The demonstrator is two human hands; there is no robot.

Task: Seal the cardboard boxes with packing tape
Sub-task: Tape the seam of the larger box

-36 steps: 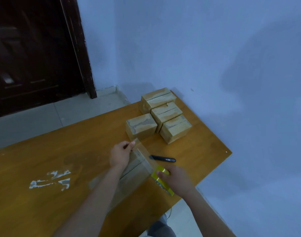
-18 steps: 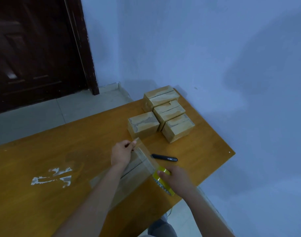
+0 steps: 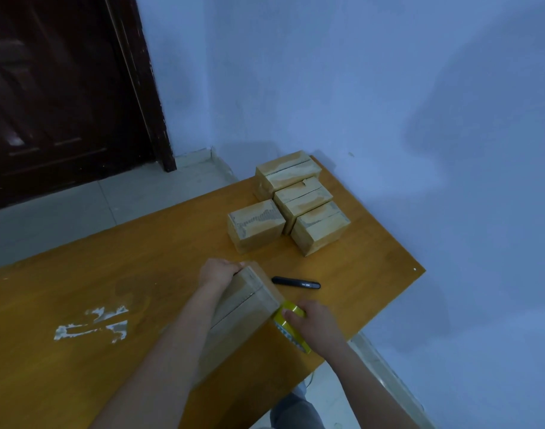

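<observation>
A long cardboard box (image 3: 243, 308) lies on the wooden table (image 3: 110, 274) in front of me, its top flaps closed with a seam down the middle. My left hand (image 3: 217, 272) presses the tape end onto the box's far end, fingers curled over the edge. A yellow roll of clear packing tape (image 3: 291, 328) sits against the box's right side, and my right hand (image 3: 313, 323) grips it. A strip of tape runs from the roll across the box end to my left hand.
Several small cardboard boxes (image 3: 296, 205) are grouped at the table's far right corner. A black utility knife (image 3: 296, 283) lies just beyond the box. White scuffs (image 3: 93, 325) mark the table on the left. A dark door (image 3: 64, 97) and blue wall stand behind.
The raised strip of tape has come down onto the box's far end. My left hand has lowered onto that edge; the right hand and roll have stayed beside the box.
</observation>
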